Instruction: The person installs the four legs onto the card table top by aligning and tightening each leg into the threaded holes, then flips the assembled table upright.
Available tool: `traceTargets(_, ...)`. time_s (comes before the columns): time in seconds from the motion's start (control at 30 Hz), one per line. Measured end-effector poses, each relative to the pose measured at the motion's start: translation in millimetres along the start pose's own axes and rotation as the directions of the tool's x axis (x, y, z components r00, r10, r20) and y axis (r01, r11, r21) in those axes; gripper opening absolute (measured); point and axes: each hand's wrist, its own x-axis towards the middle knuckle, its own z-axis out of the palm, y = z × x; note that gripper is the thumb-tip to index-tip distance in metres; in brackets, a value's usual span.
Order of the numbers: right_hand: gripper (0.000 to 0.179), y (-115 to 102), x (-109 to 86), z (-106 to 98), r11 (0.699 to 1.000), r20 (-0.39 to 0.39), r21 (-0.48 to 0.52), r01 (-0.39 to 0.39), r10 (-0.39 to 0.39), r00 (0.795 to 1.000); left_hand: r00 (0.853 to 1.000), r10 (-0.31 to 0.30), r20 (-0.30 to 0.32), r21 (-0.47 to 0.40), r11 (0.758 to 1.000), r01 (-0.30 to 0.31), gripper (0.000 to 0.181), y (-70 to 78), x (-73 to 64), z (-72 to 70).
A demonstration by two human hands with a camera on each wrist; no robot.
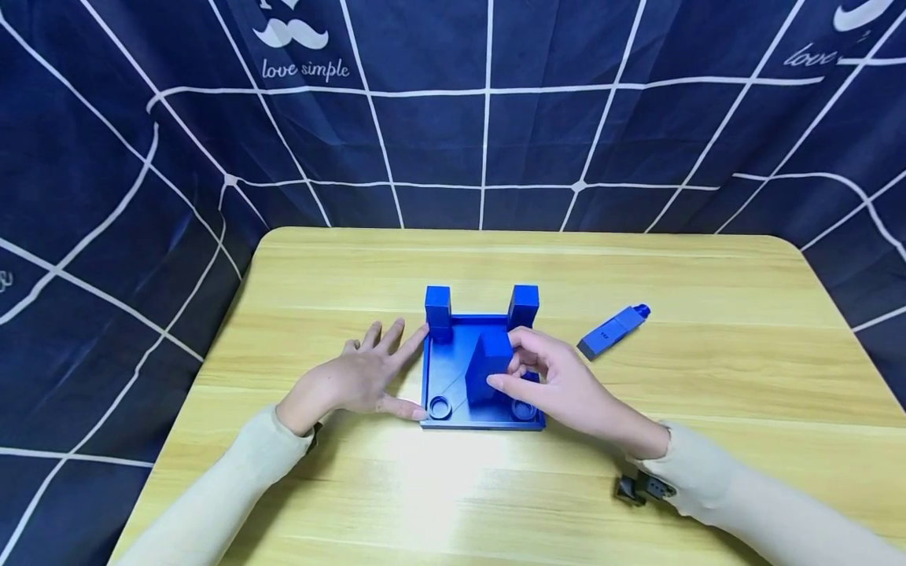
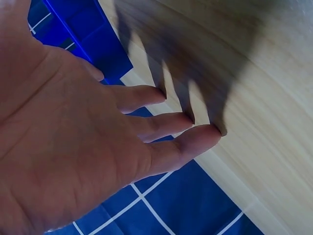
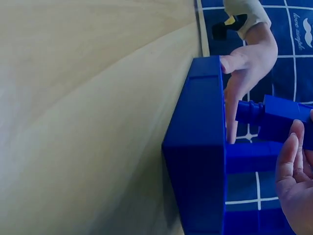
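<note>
A blue square board (image 1: 453, 362) with a raised rim lies on the table, two blue legs (image 1: 438, 305) upright at its far corners. Round sockets show at the near corners, the left one (image 1: 440, 407) in full. My right hand (image 1: 559, 381) pinches another blue leg (image 1: 488, 365) above the board. In the right wrist view, that leg's ridged, narrower end (image 3: 249, 112) points toward the board and is apart from it. My left hand (image 1: 368, 373) lies with spread fingers, thumb and index finger touching the board's left edge; its palm fills much of the left wrist view.
One more blue leg (image 1: 612, 332) lies on its side at the right of the board, its narrow end pointing away. Dark blue cloth (image 1: 425, 141) with white lines hangs behind and beside the wooden table (image 1: 708, 330).
</note>
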Motion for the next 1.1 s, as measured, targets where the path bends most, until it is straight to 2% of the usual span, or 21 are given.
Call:
traceTargets(0.3,0.021,5,3.2,17,0.999,0.028,0.033,0.016,-0.017,0.999,1.0,0.007,-0.014,-0.003,1.0,-0.007,0.128,1.1,0.6,-0.7)
traceTargets(0.5,0.021,3,8.9,29,0.999,0.055,0.014,0.037,-0.038,0.998,1.0,-0.016,-0.004,-0.008,1.0,0.016,0.129,-1.5,-1.7,-0.4)
traceTargets(0.67,0.021,1,12.5,35,0.999,0.055,0.004,0.05,-0.05,0.997,1.0,-0.01,-0.002,0.004,1.0,0.01,0.129,-1.2,-1.7,-1.1)
traceTargets(0.9,0.024,-3,16.0,38,0.992,0.066,-0.021,0.126,-0.125,0.99,1.0,-0.002,-0.016,0.003,1.0,0.003,0.129,-0.5,0.9,-0.2)
traceTargets(1.1,0.027,-5,20.2,42,0.983,0.077,-0.05,0.174,-0.17,0.982,1.0,-0.023,0.003,0.01,1.0,0.023,0.129,-1.0,0.6,-1.0)
